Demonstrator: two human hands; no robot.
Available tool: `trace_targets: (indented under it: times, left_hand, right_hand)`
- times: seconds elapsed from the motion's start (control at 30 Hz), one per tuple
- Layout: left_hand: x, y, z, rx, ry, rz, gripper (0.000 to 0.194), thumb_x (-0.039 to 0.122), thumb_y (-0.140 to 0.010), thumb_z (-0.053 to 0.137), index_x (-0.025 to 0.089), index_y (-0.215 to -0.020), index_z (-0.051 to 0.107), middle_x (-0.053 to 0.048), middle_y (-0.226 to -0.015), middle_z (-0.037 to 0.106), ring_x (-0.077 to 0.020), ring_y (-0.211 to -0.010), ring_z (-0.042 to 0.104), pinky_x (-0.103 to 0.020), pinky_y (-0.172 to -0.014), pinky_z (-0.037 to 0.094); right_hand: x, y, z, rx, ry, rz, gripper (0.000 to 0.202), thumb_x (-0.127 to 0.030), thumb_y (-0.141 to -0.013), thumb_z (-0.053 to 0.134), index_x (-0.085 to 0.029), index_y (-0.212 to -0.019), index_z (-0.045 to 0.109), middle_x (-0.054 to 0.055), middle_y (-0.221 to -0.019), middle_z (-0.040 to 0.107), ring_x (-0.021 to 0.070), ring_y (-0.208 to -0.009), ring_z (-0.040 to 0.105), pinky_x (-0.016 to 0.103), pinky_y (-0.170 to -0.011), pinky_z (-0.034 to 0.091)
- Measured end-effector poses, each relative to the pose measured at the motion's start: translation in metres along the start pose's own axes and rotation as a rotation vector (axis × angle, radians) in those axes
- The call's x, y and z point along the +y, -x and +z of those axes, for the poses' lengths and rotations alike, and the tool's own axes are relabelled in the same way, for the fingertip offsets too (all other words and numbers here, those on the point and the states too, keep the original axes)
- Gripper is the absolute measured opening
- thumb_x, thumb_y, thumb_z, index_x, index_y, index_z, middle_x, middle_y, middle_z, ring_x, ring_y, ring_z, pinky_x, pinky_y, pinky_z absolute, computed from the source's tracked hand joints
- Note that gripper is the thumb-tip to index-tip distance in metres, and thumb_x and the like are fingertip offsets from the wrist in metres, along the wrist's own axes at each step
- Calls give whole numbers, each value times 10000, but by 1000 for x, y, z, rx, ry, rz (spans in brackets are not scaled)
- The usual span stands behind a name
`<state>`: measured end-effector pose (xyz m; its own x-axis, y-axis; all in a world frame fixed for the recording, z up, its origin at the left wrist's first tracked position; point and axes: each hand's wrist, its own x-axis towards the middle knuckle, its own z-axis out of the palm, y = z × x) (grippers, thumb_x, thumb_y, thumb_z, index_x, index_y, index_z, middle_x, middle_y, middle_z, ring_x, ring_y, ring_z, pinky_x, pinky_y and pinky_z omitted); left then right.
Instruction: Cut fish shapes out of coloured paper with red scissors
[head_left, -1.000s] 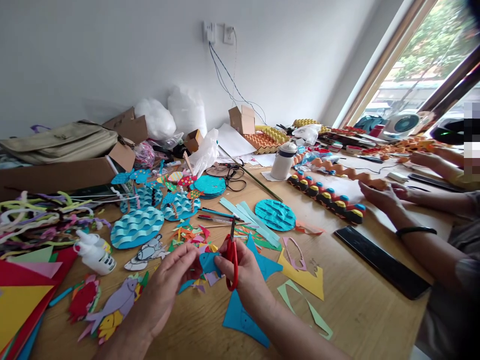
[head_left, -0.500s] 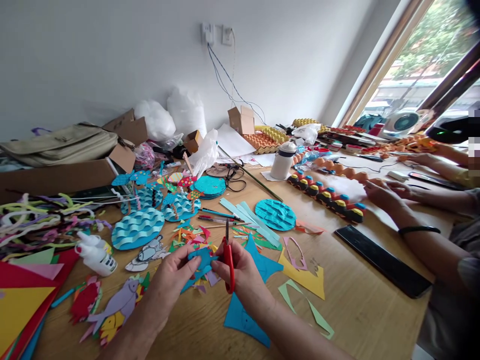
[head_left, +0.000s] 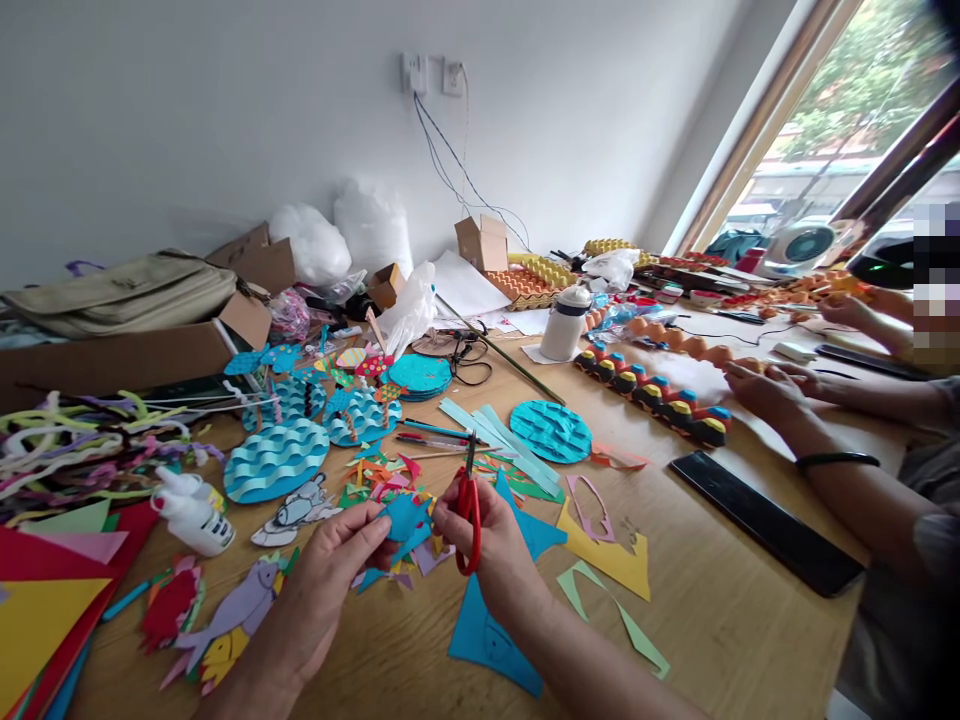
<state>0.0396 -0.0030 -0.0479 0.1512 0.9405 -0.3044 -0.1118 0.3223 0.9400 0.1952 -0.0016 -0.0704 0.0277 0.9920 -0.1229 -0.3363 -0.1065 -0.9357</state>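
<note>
My left hand point(head_left: 349, 555) pinches the blue paper point(head_left: 407, 520); my right hand point(head_left: 487, 535), curled beside it, holds red scissors point(head_left: 470, 515).

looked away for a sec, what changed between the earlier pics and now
The blue paper piece has shifted slightly left and turned in the left hand. The right hand, whose thumb first overlapped it, is now at its edge; contact is unclear. The red scissors swung left, then back right. Nothing was visibly let go. Flask and glue bottles stayed put.
</note>
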Motion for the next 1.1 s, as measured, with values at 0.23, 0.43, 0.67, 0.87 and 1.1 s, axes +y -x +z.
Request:
trace_targets:
  times: [0.23, 0.43, 0.67, 0.87, 1.1]
  left_hand:
    - [0, -7, -2, 140, 48, 22, 195, 347, -590, 741, 179, -633, 650, 34, -554, 626, -111, -574, 544, -200, -581, 432]
    - [-3, -5, 1, 110, -75, 49, 181, 358, -660, 671, 182, -656, 630, 39, -576, 591, -116, -591, 522, -202, -573, 408]
    - [1, -2, 8, 53, -170, 94, 212, 362, -699, 625, 190, -590, 568, 62, -535, 496, -111, -567, 447, -195, -561, 373]
    - [-4, -5, 4, 60, -60, 54, 225, 395, -693, 651, 191, -627, 583, 60, -529, 522, -101, -551, 479, -179, -534, 375]
    - [-5, -10, -3, 62, 169, 36, 253, 413, -714, 641, 162, -677, 645, 12, -587, 624, -115, -552, 540, -206, -529, 440]
  right_hand:
    - [3, -1, 1, -27, -28, -5, 294, -311, -598, 715, -175, -708, 478, -37, -616, 547, 92, -558, 497, 202, -506, 388]
    - [3, 2, 1, -101, -66, 29, 319, -261, -554, 753, -180, -742, 507, -34, -703, 568, 95, -602, 518, 203, -538, 396]
    - [0, 2, 2, -114, -78, 52, 315, -304, -580, 730, -181, -728, 480, -56, -593, 532, 96, -551, 504, 223, -550, 401]
    - [4, 3, 2, -177, -40, 122, 290, -248, -567, 706, -172, -756, 499, -50, -585, 548, 93, -537, 499, 208, -529, 365]
    - [5, 2, 2, -137, -21, 135, 281, -220, -539, 686, -176, -743, 498, -63, -563, 522, 92, -520, 482, 213, -527, 362]
